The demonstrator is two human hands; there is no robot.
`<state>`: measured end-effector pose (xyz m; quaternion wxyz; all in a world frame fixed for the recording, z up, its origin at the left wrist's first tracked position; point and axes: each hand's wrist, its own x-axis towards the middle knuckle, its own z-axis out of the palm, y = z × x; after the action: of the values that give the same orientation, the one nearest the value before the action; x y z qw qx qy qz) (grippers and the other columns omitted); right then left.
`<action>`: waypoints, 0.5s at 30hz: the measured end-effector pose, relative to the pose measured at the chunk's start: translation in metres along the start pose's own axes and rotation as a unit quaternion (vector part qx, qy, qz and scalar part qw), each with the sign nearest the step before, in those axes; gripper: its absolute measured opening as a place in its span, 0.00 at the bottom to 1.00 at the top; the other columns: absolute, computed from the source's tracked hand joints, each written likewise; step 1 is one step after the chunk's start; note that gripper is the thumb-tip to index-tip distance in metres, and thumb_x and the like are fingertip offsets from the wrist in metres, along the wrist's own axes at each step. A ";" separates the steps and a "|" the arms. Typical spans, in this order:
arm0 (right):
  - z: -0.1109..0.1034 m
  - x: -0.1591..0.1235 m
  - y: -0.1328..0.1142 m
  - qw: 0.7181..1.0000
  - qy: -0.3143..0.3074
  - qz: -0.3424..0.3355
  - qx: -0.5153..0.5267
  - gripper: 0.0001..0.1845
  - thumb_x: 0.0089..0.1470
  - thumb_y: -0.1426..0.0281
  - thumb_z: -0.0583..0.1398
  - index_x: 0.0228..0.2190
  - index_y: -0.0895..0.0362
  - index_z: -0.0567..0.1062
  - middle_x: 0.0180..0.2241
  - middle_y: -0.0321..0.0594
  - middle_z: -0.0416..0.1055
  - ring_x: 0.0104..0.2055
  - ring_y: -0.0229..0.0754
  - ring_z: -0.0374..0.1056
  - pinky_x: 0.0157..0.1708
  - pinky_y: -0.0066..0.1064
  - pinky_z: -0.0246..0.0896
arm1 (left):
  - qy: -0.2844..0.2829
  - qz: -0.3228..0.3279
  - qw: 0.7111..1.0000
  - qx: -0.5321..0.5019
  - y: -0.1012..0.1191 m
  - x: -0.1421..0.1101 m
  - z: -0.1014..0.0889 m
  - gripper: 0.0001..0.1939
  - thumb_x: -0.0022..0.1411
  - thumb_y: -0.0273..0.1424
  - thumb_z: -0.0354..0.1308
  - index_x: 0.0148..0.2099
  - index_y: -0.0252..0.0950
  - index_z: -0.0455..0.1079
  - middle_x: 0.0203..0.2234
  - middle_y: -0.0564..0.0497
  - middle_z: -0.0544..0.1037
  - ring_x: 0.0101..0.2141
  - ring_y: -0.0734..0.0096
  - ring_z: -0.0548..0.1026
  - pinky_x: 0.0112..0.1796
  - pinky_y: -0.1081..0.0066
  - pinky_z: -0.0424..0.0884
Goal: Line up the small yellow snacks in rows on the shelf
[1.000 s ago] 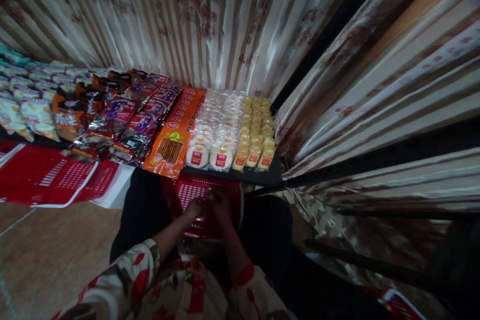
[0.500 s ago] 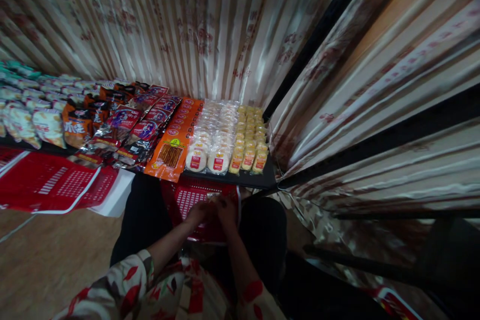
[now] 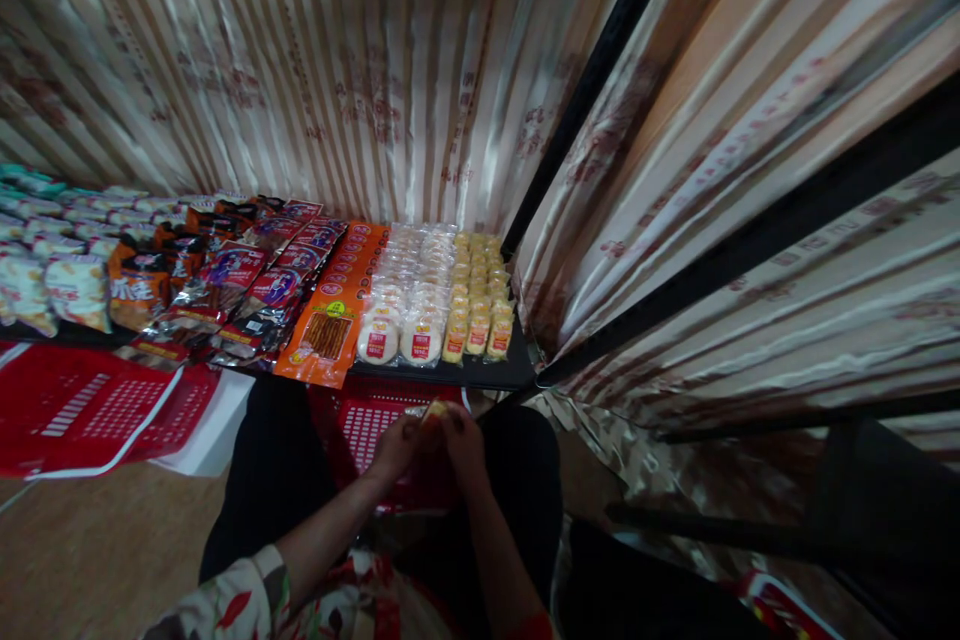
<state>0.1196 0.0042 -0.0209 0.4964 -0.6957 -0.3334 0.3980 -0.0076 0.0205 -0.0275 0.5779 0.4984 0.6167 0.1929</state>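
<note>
Low over my lap, my left hand [image 3: 397, 446] and my right hand [image 3: 463, 438] are close together with fingers closed. Between their fingertips shows a small yellow-orange snack packet [image 3: 435, 409], partly hidden by the fingers. Clear wrapping seems to glint beside the left fingers. Under the hands, between my knees, lies a red sheet or bag with a white grid pattern [image 3: 365, 428]. Just beyond it, on the dark shelf [image 3: 480, 372], stand rows of small yellow packets [image 3: 478, 325] and round white wrapped biscuits [image 3: 400, 338].
Farther left on the shelf lie an orange snack bag [image 3: 324, 330], dark red packets [image 3: 274, 295] and white packets [image 3: 77, 288]. Another red grid-patterned bag [image 3: 97, 405] hangs at the left. Black bars [image 3: 600, 80] and striped curtains [image 3: 315, 70] enclose the back and right.
The view has shifted, so the shelf sits slightly lower and farther left. The hands have turned a little, and more of the yellow-orange packet shows between them.
</note>
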 end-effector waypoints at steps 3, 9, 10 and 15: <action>-0.007 -0.001 -0.009 1.000 -0.001 0.009 0.022 0.20 0.40 0.58 0.57 0.33 0.58 0.75 0.32 0.43 0.76 0.35 0.46 0.71 0.39 0.36 0.65 | 0.004 0.027 0.999 -0.021 0.007 -0.004 0.002 0.10 0.55 0.36 0.55 0.38 0.36 0.68 0.31 0.50 0.78 0.34 0.68 0.74 0.32 0.75 0.67; -0.019 0.003 -0.014 0.998 0.025 -0.002 0.051 0.21 0.39 0.56 0.59 0.34 0.57 0.74 0.31 0.41 0.76 0.33 0.45 0.72 0.34 0.34 0.67 | -0.006 0.035 0.991 -0.131 0.025 -0.014 0.006 0.09 0.53 0.31 0.54 0.39 0.35 0.65 0.23 0.55 0.74 0.27 0.71 0.73 0.28 0.74 0.67; -0.020 0.004 -0.014 0.998 0.032 0.003 0.056 0.22 0.39 0.56 0.60 0.35 0.57 0.74 0.31 0.41 0.76 0.33 0.45 0.72 0.33 0.34 0.67 | -0.004 0.035 0.989 -0.143 0.029 -0.016 0.006 0.09 0.53 0.30 0.54 0.38 0.35 0.65 0.23 0.55 0.74 0.26 0.71 0.73 0.28 0.74 0.67; -0.022 0.002 -0.019 0.991 0.054 0.041 0.117 0.29 0.38 0.54 0.59 0.42 0.58 0.70 0.33 0.44 0.76 0.34 0.46 0.72 0.34 0.34 0.68 | 0.000 0.072 0.985 -0.157 0.050 -0.025 0.002 0.11 0.52 0.28 0.54 0.41 0.34 0.63 0.28 0.53 0.74 0.29 0.72 0.72 0.31 0.75 0.68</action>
<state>0.1389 0.0017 0.0014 0.5750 -0.6665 -0.2283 0.4160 0.0102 0.0208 0.0257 0.6334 0.4448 0.5412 0.3288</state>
